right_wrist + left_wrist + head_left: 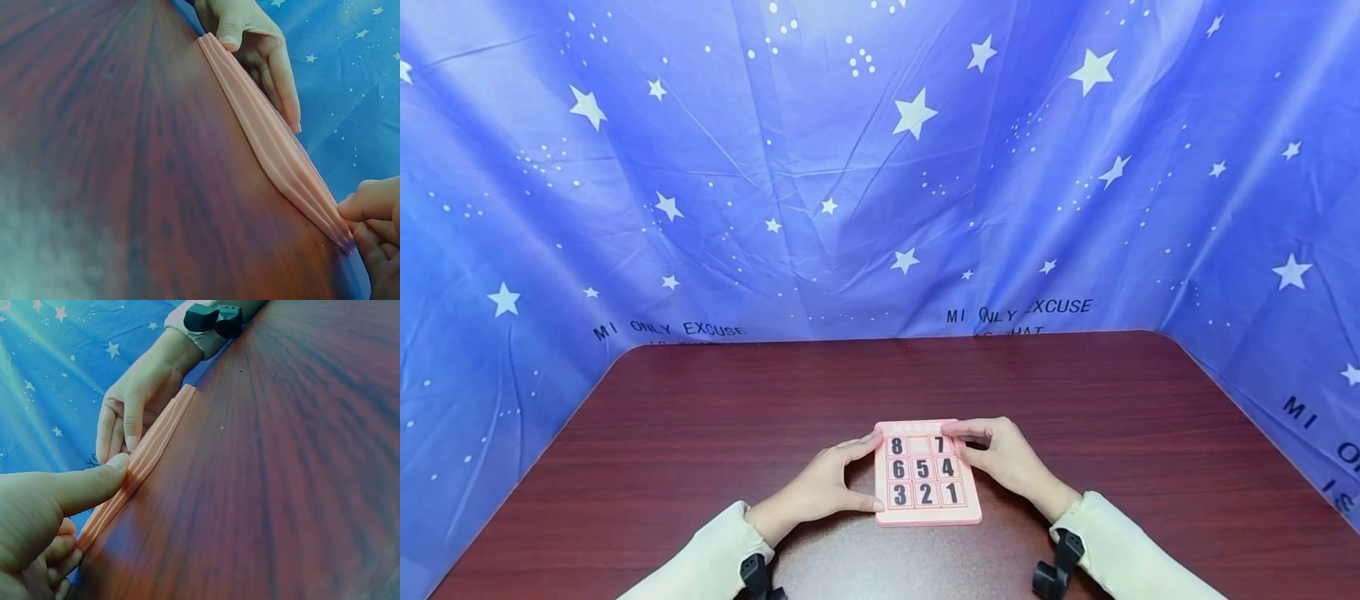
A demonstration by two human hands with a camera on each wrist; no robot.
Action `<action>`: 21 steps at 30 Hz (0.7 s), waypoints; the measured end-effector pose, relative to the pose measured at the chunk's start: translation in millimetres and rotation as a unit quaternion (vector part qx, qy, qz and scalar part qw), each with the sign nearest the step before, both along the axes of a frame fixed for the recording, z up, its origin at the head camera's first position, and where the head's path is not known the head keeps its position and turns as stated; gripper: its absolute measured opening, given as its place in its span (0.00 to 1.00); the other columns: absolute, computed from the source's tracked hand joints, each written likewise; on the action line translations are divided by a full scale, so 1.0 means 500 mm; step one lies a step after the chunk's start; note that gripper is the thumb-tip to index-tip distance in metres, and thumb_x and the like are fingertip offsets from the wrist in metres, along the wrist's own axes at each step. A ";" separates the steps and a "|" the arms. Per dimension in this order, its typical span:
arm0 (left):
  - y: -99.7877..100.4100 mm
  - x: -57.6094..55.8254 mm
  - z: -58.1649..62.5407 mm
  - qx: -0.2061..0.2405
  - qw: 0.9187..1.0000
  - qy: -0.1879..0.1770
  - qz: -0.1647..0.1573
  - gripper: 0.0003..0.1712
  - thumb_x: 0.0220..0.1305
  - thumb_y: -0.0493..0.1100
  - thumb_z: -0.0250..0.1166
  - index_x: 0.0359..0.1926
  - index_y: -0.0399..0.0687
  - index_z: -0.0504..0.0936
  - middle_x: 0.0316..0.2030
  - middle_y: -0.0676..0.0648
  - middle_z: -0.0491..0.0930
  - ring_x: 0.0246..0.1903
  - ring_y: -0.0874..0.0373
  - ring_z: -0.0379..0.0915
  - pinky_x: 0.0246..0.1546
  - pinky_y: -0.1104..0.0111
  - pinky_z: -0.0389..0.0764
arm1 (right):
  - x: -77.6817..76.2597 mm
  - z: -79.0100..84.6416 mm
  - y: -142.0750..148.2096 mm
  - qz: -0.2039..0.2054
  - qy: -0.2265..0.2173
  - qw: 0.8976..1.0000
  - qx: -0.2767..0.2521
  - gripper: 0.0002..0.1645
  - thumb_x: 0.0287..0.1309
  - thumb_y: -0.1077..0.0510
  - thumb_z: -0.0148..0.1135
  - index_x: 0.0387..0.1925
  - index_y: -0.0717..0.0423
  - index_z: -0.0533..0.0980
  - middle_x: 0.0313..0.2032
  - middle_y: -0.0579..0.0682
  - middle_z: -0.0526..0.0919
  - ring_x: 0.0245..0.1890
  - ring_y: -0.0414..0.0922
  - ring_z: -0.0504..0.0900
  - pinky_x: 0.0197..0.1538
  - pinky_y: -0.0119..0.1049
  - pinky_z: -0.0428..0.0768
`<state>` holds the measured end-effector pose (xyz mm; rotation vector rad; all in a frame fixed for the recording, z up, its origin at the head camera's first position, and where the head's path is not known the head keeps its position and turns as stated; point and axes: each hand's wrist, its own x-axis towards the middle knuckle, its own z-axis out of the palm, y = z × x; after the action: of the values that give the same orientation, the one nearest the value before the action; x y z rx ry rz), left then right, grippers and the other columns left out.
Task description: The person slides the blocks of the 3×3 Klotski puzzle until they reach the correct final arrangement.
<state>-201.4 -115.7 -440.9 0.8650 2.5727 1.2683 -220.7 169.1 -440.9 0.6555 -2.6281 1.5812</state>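
A pink number slide puzzle (925, 482) lies flat on the table with its digits facing me. Its top row reads 8, a gap, 7; below come 6 5 4 and 3 2 1. My left hand (823, 485) holds the left side, thumb near the lower corner and fingers by the upper one. On the opposite side my right hand (1009, 458) grips the edge, its fingers at the upper right corner and its thumb lower down. Both wrist views show the puzzle's ridged pink side (147, 456) edge-on. There, thumbs touch the rim and some fingers are partly hidden.
The dark red wooden table (737, 400) extends around the puzzle. A blue curtain (820, 150) with white stars and printed words hangs behind the table and along both sides. Black wrist cameras (1060, 562) are strapped over the pale sleeves (1127, 550).
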 end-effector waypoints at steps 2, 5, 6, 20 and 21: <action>0.000 -0.001 0.000 0.001 1.000 -0.001 0.000 0.51 0.42 0.50 0.77 0.67 0.40 0.65 0.67 0.44 0.62 0.66 0.50 0.57 0.66 0.54 0.58 | -0.001 0.000 -0.003 0.000 0.003 1.000 -0.002 0.16 0.53 0.68 0.62 0.45 0.61 0.82 0.44 0.56 0.84 0.45 0.43 0.81 0.44 0.26 0.79; 0.000 -0.001 0.000 0.001 1.000 -0.002 0.000 0.51 0.42 0.50 0.77 0.67 0.40 0.65 0.67 0.44 0.62 0.66 0.50 0.58 0.66 0.54 0.58 | -0.003 0.000 -0.007 0.002 0.007 1.000 -0.003 0.16 0.52 0.69 0.62 0.44 0.62 0.82 0.44 0.56 0.84 0.44 0.42 0.82 0.44 0.26 0.79; 0.000 -0.001 0.000 0.001 1.000 -0.001 0.000 0.51 0.42 0.50 0.77 0.67 0.40 0.65 0.67 0.44 0.62 0.66 0.50 0.58 0.66 0.53 0.58 | -0.004 0.000 -0.008 0.003 0.008 1.000 -0.003 0.16 0.52 0.69 0.62 0.44 0.62 0.82 0.44 0.56 0.84 0.44 0.42 0.81 0.44 0.26 0.79; 0.000 0.000 0.001 -0.003 1.000 -0.003 0.004 0.52 0.42 0.51 0.77 0.67 0.41 0.65 0.67 0.44 0.62 0.66 0.50 0.58 0.66 0.53 0.58 | -0.005 0.008 -0.025 -0.008 0.035 0.999 0.041 0.15 0.49 0.67 0.66 0.42 0.56 0.84 0.42 0.52 0.85 0.41 0.41 0.80 0.40 0.28 0.78; 0.000 0.000 0.001 -0.003 1.000 -0.003 0.004 0.52 0.42 0.51 0.77 0.67 0.41 0.65 0.67 0.44 0.62 0.66 0.50 0.58 0.66 0.53 0.58 | -0.005 0.008 -0.026 -0.008 0.036 0.998 0.042 0.15 0.49 0.67 0.67 0.42 0.56 0.84 0.42 0.52 0.85 0.42 0.41 0.80 0.41 0.28 0.78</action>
<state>-201.4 -115.7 -440.4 0.8486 2.5764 1.2622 -223.1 155.9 -437.1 0.6786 -2.6522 1.4228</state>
